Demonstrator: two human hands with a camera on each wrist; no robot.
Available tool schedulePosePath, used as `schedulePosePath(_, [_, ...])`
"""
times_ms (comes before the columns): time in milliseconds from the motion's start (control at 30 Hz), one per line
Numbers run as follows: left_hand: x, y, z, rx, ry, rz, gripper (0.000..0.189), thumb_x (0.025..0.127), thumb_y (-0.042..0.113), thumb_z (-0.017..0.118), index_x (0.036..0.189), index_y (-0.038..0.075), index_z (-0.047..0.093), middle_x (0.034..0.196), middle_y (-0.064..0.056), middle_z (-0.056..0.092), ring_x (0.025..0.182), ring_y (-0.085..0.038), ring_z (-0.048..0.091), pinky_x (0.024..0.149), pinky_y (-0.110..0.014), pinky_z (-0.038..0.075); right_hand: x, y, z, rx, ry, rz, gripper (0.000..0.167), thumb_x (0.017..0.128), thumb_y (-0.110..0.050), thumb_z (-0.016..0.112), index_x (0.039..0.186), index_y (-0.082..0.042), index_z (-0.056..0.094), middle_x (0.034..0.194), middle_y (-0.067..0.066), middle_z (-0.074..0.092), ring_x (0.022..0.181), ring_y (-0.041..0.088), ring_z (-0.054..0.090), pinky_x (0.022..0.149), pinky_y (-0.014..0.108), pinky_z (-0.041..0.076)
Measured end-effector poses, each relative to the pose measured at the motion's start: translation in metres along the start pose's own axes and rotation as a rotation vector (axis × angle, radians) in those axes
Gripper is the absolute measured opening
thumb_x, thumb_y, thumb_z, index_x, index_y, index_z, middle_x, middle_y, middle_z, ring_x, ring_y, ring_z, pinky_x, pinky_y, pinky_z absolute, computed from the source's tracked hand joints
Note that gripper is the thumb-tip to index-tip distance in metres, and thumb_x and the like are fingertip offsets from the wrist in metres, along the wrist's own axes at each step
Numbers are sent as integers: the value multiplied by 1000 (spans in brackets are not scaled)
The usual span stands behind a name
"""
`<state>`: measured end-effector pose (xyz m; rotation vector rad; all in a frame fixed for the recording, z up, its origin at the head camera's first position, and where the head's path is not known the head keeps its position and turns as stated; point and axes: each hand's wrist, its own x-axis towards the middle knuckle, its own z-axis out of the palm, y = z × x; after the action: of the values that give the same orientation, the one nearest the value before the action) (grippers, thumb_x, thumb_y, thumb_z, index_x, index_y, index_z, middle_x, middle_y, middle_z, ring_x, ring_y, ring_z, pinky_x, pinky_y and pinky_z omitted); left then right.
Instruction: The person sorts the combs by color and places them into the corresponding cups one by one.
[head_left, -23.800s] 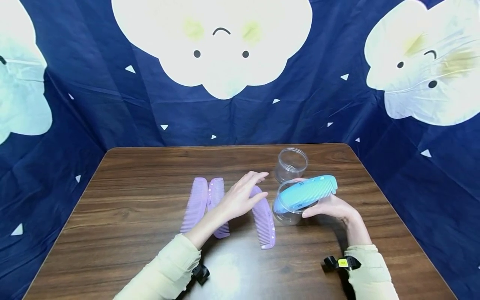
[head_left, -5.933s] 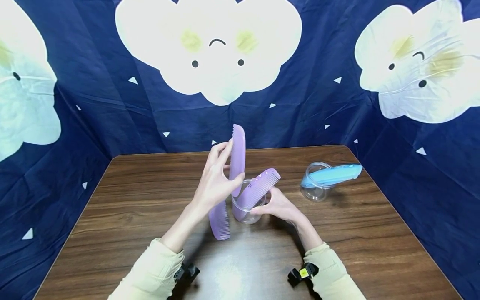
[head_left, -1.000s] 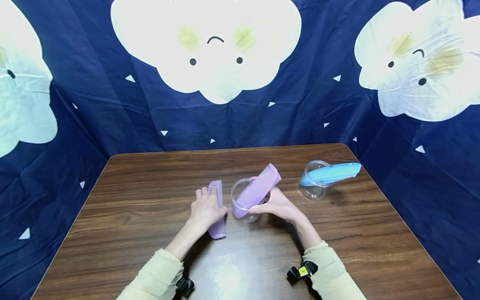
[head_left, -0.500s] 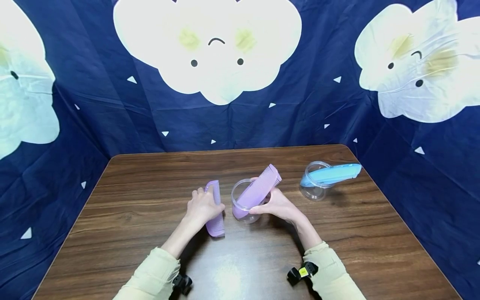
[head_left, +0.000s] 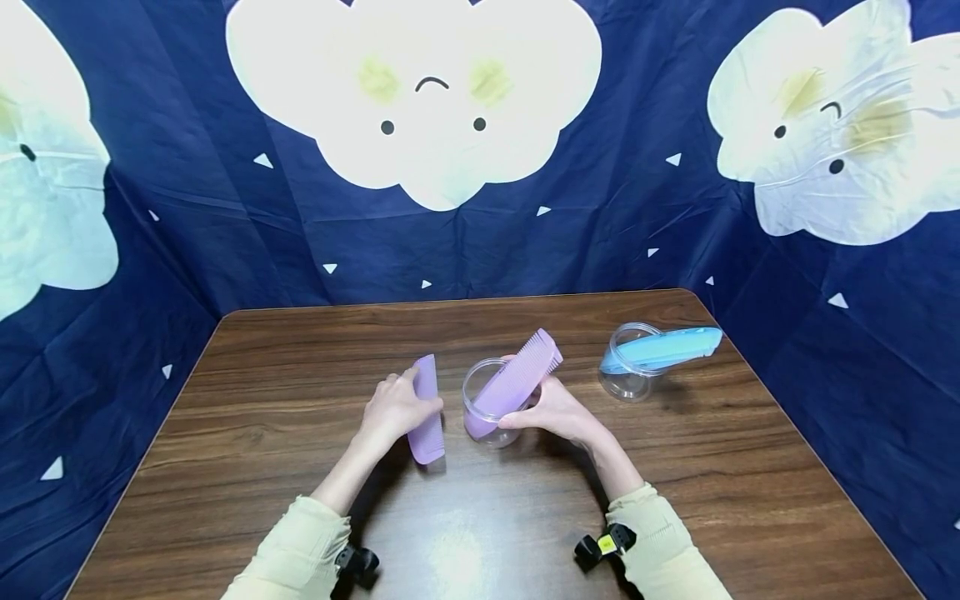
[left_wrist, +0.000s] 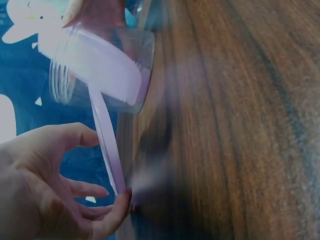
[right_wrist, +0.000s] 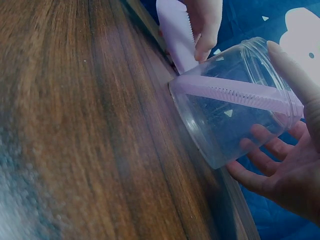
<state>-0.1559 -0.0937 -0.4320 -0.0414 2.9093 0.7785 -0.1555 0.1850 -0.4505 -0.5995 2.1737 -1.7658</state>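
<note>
In the head view my left hand pinches a purple comb by its long edges, thumb on one side and fingers on the other. The left wrist view shows this comb edge-on, tipped up from the tabletop. Just to its right, my right hand holds a clear plastic jar around its side. Purple combs lean inside that jar, their ends sticking out over the rim toward the right. The right wrist view has my fingers and thumb curved about the jar.
A second clear jar stands at the back right of the wooden table, with light blue combs leaning out over its rim. A dark blue curtain with white clouds rises behind the table's far edge.
Over the last second my left hand has picked up the last loose purple comb and tilted it. Earlier, the blue-filled jar went right, and purple combs entered the jar in my right hand.
</note>
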Motion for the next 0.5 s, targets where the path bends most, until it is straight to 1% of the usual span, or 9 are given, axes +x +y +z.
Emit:
schedulePosePath(100, [2, -3, -3, -66, -14, 3, 83, 80, 40, 68, 152, 4, 46, 136, -29, 60, 124, -45, 59, 93, -59, 54, 0, -1, 0, -1, 1, 3, 91, 79, -13, 88, 155, -8, 38, 133, 16, 63, 115, 17, 64, 97, 27, 54])
schedulePosePath(233, [3, -6, -7, -163, -21, 33, 78, 83, 36, 68, 151, 2, 48, 141, -27, 60, 131, -45, 56, 104, -57, 50, 0, -1, 0, -5, 2, 0, 91, 79, -13, 88, 155, -8, 38, 133, 16, 63, 115, 16, 64, 97, 27, 54])
schedulePosePath(300, [3, -8, -8, -207, -25, 36, 76, 84, 34, 67, 151, 3, 48, 142, -26, 61, 133, -44, 55, 107, -56, 48, 0, 0, 0, -6, 2, -4, 91, 79, -13, 88, 154, -8, 39, 133, 16, 63, 115, 17, 64, 97, 27, 54])
schedulePosePath(367, [3, -9, -8, -268, -40, 22, 74, 84, 31, 66, 151, 4, 48, 141, -26, 61, 132, -42, 57, 105, -53, 51, 0, 0, -1, -7, 3, -5, 90, 79, -13, 88, 154, -9, 39, 132, 16, 63, 115, 17, 64, 97, 27, 54])
schedulePosePath(500, [4, -10, -9, -480, -114, -40, 73, 87, 25, 65, 154, 4, 44, 145, -29, 56, 120, -37, 65, 86, -41, 62, 0, 0, -1, -10, 4, 1, 89, 79, -13, 89, 154, -13, 40, 132, 15, 64, 115, 17, 64, 97, 28, 54])
